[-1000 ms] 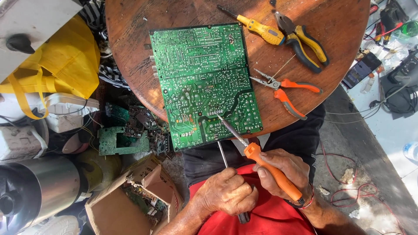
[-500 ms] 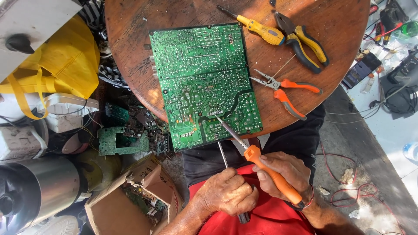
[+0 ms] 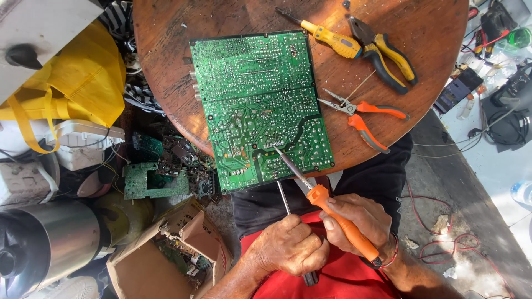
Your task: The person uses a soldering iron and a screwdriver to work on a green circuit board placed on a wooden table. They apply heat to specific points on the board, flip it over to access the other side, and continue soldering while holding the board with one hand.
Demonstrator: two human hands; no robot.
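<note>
Scanning left to right from the head view. Far left of both hands: a yellow bag (image 3: 77, 77) and a steel cylinder vessel (image 3: 44, 249) on the floor, with an open cardboard box (image 3: 166, 254) of scrap boards below-left of the left fingers; a loose small green board (image 3: 147, 180) lies above the box.

Left hand (image 3: 291, 246): fingers curled shut around a dark-handled tool whose thin metal shaft (image 3: 283, 199) runs up from the fist toward the near edge of the board. The tip is hidden under the board edge, so tool type cannot be confirmed. It appears held ready as a second implement beside the iron.

Green circuit board (image 3: 260, 105): lies solder side up on the round wooden counter (image 3: 166, 66), its near edge overhanging toward the lap, just above both sets of fingers. That placement likely keeps the joints within easy reach.

Right hand (image 3: 357, 221): fingers clamped on the orange soldering iron (image 3: 338, 221) in a pen-like grip, the handle angled down-right, the metal tip touching the board near a row of joints above-left of the fingers. The low slant lets the tip meet the pads.

Further up-right of the right fingers, parked on the counter: orange needle-nose pliers (image 3: 366, 113), yellow screwdriver (image 3: 327, 36), yellow-handled pliers (image 3: 385, 50). All lie apart from the board.
</note>
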